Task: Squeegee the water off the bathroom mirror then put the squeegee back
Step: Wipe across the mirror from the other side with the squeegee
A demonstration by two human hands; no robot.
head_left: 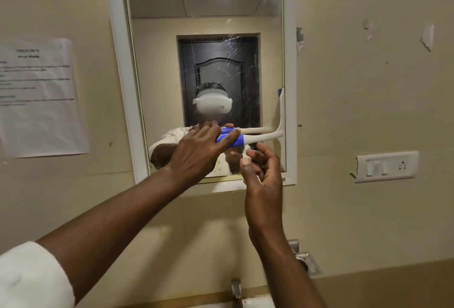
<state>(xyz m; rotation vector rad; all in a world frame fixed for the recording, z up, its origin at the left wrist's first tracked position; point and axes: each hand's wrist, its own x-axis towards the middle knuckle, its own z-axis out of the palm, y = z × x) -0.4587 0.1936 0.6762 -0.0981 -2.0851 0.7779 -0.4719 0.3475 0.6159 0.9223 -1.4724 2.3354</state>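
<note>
Nearest, at lower edge: tap (236, 288) above a white basin rim, metal fitting (305, 258) on the wall just right of it.

Right hand (261, 172): raised below the squeegee handle, not touching it; fingers loosely curled, slightly apart, holding nothing.

Left hand (201, 146): white sleeve at the forearm, fingers curled over the blue grip of the squeegee (255, 137), thumb side hidden.

Squeegee: handle roughly horizontal, blade upright against the glass along the right edge of the mirror (159, 62), lower half.

Mirror: white frame, streaks and droplets across centre and upper right.

Wall: printed paper notice (39, 96) left of mirror, switch plate (387, 166) right of it.
</note>
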